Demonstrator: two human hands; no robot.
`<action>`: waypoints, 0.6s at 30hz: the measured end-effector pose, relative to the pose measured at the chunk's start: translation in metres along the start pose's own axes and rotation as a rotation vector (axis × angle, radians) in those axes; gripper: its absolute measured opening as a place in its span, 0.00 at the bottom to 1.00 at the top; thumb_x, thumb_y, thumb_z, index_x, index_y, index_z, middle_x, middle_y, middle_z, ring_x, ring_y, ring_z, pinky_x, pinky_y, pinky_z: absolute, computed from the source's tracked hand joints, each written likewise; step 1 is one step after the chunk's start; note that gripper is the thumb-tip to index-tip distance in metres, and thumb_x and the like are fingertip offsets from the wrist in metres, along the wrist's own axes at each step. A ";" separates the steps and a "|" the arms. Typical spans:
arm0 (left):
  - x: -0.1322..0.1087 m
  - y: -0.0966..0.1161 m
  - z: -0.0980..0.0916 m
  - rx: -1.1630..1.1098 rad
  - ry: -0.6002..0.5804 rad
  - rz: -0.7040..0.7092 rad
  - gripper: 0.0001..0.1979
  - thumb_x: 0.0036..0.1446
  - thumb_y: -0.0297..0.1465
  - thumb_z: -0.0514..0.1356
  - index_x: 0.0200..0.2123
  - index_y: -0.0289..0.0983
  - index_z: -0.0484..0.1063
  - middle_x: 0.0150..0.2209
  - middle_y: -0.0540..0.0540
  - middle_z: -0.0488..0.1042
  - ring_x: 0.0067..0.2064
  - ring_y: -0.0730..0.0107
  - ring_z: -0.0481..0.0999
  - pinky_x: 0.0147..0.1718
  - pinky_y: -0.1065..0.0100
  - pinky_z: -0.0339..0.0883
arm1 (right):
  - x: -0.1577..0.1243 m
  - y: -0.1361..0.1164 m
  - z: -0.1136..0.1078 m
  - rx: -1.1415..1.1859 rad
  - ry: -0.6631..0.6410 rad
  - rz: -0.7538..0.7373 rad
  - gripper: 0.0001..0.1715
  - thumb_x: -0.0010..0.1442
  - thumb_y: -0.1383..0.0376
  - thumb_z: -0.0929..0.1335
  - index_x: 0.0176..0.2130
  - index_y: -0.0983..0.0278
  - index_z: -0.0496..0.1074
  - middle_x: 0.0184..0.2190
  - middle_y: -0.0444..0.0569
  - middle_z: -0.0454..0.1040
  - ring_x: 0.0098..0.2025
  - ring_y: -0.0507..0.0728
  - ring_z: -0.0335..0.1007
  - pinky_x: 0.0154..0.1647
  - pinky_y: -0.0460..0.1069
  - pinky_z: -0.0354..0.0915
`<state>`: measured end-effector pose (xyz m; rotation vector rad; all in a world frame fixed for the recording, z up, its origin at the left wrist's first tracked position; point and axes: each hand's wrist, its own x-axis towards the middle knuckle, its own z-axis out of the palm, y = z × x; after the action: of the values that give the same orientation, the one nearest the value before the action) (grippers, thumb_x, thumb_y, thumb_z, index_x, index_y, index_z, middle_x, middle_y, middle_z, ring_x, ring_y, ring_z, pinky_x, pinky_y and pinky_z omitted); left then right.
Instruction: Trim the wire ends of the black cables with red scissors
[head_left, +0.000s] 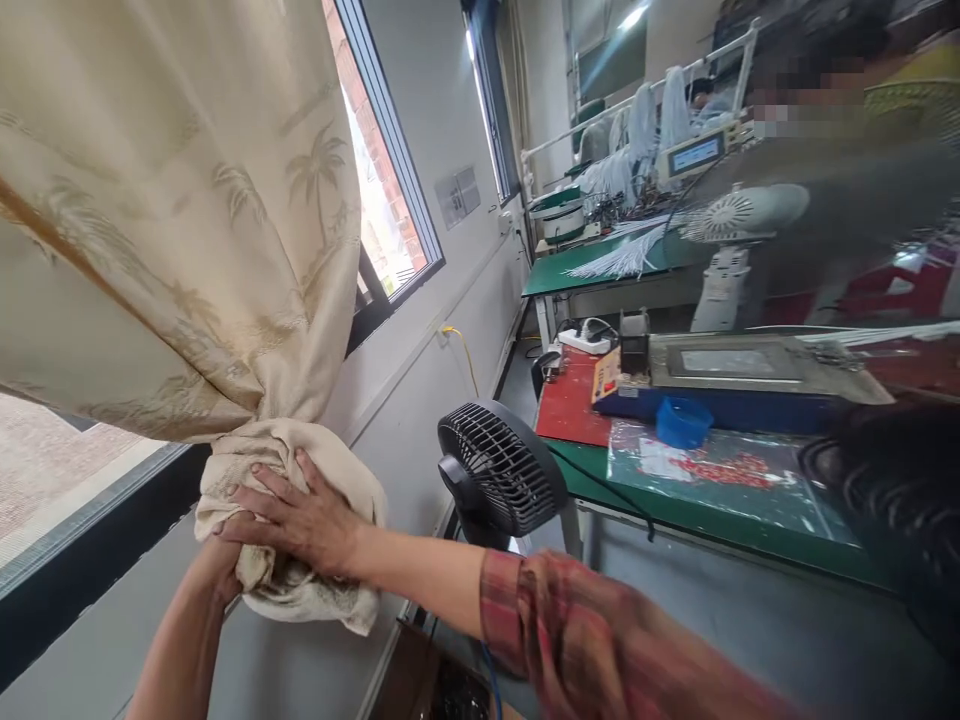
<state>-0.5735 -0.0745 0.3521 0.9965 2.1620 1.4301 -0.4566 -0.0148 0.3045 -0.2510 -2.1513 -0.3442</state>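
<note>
A beige curtain [300, 240] with a palm-tree pattern hangs at the left, and its lower part is bunched into a thick bundle [349, 500] below the window sill level. My right hand [304, 515] lies on the front of this bundle with its fingers spread over the folds. Just below and to the left, my left hand [225, 560] is against the bundle's lower left side; its fingers are mostly hidden behind the cloth and my right hand.
A black fan [502, 470] stands right of the bundle. Beyond it, a green table [585, 460] holds a blue-based machine [720, 400], a blue bowl [682, 422] and small red parts. A white fan [724, 250] and a blurred person are at the right.
</note>
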 end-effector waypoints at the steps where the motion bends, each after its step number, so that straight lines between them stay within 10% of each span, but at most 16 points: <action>1: -0.001 -0.002 0.001 -0.033 -0.052 -0.054 0.25 0.48 0.33 0.54 0.52 0.38 0.60 0.50 0.39 0.71 0.53 0.53 0.69 0.50 0.48 0.66 | 0.006 0.010 0.009 0.004 -0.002 -0.002 0.28 0.63 0.68 0.57 0.61 0.57 0.50 0.65 0.42 0.43 0.65 0.60 0.30 0.63 0.66 0.35; 9: -0.061 -0.057 0.047 0.134 0.117 0.221 0.35 0.53 0.43 0.49 0.61 0.38 0.43 0.66 0.41 0.46 0.65 0.66 0.45 0.63 0.60 0.36 | 0.041 0.065 0.044 0.013 -0.061 0.224 0.27 0.65 0.66 0.54 0.61 0.50 0.46 0.64 0.45 0.46 0.65 0.63 0.35 0.59 0.72 0.35; 18: -0.050 -0.091 0.050 0.184 0.254 0.180 0.32 0.53 0.46 0.48 0.58 0.38 0.47 0.59 0.35 0.60 0.59 0.60 0.61 0.58 0.57 0.53 | 0.027 0.050 0.048 0.253 -0.296 0.320 0.49 0.52 0.67 0.67 0.64 0.54 0.36 0.65 0.54 0.34 0.64 0.71 0.30 0.55 0.73 0.41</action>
<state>-0.5402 -0.1000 0.2451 1.1545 2.4784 1.5324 -0.4939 0.0496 0.3085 -0.5186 -2.3667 0.1582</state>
